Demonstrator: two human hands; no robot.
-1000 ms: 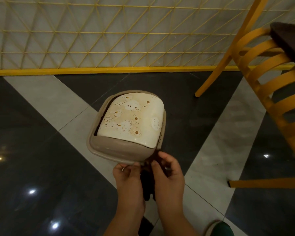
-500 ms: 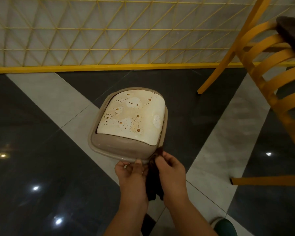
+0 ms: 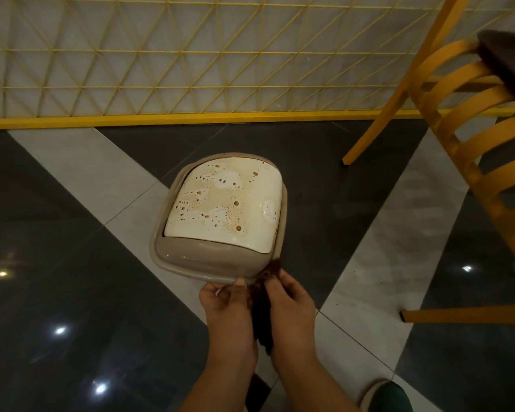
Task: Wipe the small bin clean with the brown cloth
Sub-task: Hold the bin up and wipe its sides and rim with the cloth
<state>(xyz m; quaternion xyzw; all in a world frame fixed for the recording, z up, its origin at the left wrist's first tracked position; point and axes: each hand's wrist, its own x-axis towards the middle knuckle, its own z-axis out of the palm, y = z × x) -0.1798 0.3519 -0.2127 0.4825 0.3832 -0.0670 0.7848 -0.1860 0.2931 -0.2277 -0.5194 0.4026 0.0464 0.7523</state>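
Brown cloth shifted right; right hand pinches it, left hand grips bin above glossy floor

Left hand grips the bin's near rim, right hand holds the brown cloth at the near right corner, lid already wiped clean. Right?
Not quite. In the head view the white lid is not clean: brown spots cover it. The rest holds: left hand grips the bin rim, right hand holds the brown cloth at the near right corner.
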